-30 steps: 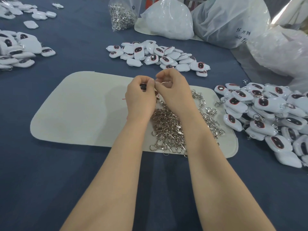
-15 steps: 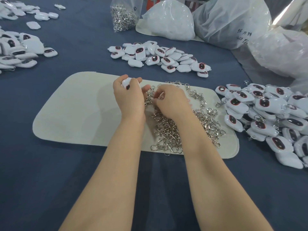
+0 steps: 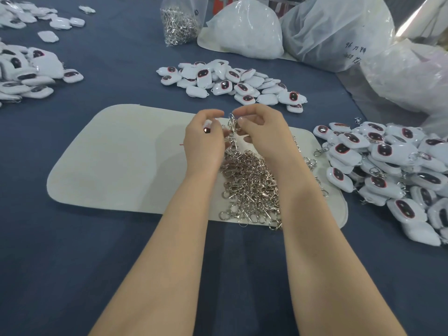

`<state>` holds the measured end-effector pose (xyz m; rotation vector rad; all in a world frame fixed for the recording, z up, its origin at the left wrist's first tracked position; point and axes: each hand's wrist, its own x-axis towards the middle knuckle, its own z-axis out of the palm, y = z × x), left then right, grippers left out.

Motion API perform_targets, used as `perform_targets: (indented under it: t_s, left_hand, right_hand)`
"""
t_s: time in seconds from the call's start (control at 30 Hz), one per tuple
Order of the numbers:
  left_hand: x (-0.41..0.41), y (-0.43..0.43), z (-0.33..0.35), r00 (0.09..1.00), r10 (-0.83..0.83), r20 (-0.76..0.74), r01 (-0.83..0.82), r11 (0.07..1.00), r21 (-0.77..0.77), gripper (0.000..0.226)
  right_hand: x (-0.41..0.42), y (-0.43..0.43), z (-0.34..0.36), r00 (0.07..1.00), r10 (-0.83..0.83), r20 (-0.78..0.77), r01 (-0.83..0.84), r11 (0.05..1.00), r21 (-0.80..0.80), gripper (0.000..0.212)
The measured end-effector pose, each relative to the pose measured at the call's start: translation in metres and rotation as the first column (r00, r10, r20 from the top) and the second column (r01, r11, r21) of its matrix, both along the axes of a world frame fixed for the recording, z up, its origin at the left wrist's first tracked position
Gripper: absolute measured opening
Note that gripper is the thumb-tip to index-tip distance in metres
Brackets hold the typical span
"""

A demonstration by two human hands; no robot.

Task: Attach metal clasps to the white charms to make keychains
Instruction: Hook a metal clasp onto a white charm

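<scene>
Here, hands (image 3: 232,134) pinching clasp (image 3: 232,123), apparently charm (image 3: 207,126) too

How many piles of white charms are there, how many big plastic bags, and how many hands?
Piles of white charms: 4
Big plastic bags: 4
Hands: 2, left hand, right hand
Total: 10
</scene>
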<state>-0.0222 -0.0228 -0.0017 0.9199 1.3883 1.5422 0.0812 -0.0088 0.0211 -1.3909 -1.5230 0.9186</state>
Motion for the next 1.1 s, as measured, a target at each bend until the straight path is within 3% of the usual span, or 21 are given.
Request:
perform_targets:
  t_s: [0.17, 0.57, 0.9, 1.0, 1.1]
  left_hand:
    - [0.0028, -0.0004, -0.0012, 0.990, -0.091, -0.105, 0.083, 0.993, -0.079, 0.018]
    - [0.0036, -0.0002, -0.0006, 0.985, -0.090, -0.149, 0.082, 0.995, -0.062, 0.011]
    - [0.0013, 0.0010, -0.0003, 0.989, 0.021, -0.149, -0.026, 0.999, -0.033, 0.016]
    - [0.0007, 0.0019, -0.0016, 0.974, 0.064, -0.219, -0.067, 0.998, -0.005, 0.015]
    - [0.0010, 0.0014, -0.0027, 0.914, 0.087, -0.397, -0.076, 0.996, 0.043, 0.010]
  right_hand:
    - [-0.0001, -0.0028, 0.0021, 0.993, 0.071, -0.089, -0.071, 0.997, 0.002, 0.032]
    - [-0.0033, -0.0003, -0.0007, 0.999, -0.018, -0.047, 0.019, 1.000, 0.013, 0.031]
    - [-0.0046, 0.0005, -0.0004, 0.994, -0.012, 0.112, 0.003, 0.997, 0.079, 0.028]
    - [-0.0038, 0.0009, -0.0014, 0.990, -0.033, 0.139, 0.020, 0.996, 0.089, 0.025]
    - [-0.0052, -0.0006, -0.0011, 0.974, 0.004, 0.226, -0.030, 0.993, 0.111, 0.024]
